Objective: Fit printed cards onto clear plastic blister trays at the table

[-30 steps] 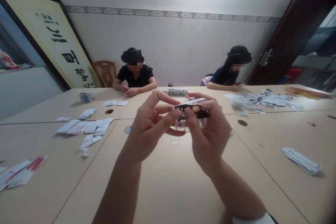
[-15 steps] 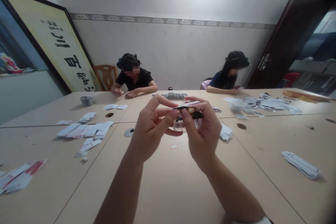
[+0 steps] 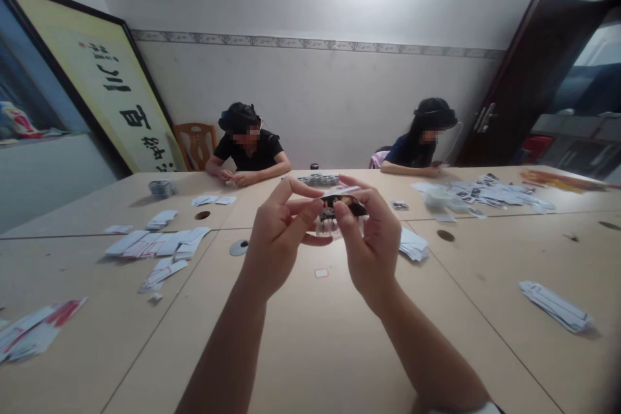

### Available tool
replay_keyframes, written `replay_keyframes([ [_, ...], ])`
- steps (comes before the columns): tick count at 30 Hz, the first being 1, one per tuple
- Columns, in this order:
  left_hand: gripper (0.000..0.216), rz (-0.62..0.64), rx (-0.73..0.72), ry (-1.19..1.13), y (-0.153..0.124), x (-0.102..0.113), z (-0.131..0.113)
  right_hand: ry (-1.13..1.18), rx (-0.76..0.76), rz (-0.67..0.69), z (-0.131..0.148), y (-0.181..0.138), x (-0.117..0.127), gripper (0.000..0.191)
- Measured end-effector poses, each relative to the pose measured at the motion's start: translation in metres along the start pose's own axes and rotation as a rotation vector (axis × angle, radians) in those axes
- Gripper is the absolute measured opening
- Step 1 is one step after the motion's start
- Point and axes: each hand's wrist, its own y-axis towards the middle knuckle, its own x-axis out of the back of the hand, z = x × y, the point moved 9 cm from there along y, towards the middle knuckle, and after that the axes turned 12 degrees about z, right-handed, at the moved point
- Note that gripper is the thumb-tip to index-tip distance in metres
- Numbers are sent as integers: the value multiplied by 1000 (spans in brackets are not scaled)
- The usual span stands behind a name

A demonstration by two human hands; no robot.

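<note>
Both my hands are raised over the middle of the beige table (image 3: 310, 349). My left hand (image 3: 279, 239) and my right hand (image 3: 371, 242) pinch between them a small dark printed label (image 3: 342, 204), held on top of a clear plastic piece (image 3: 330, 226). My left thumb and forefinger grip the label's left end. My right fingers curl round its right end and the clear piece beneath. A tiny white sticker (image 3: 321, 273) lies on the table below my hands.
Piles of white cards lie at the left (image 3: 162, 246), far left (image 3: 33, 326), beside my right hand (image 3: 413, 244) and at the right (image 3: 555, 305). Two other people (image 3: 250, 152) (image 3: 420, 142) sit at the far side with more cards (image 3: 485, 194). A stack of round tins (image 3: 317, 179) stands far off.
My hands have kept the same hold on the label and drifted slightly left and further away; my view has tilted up a little.
</note>
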Motion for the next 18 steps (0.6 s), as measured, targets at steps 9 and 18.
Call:
replay_keyframes([
  [9,24,-164,-134,436,-5,11,-13,-224,-72,135,-13,13,1,16],
  [18,19,-140,-156,603,-2,3,-13,-406,-28,137,-5,16,3,22],
])
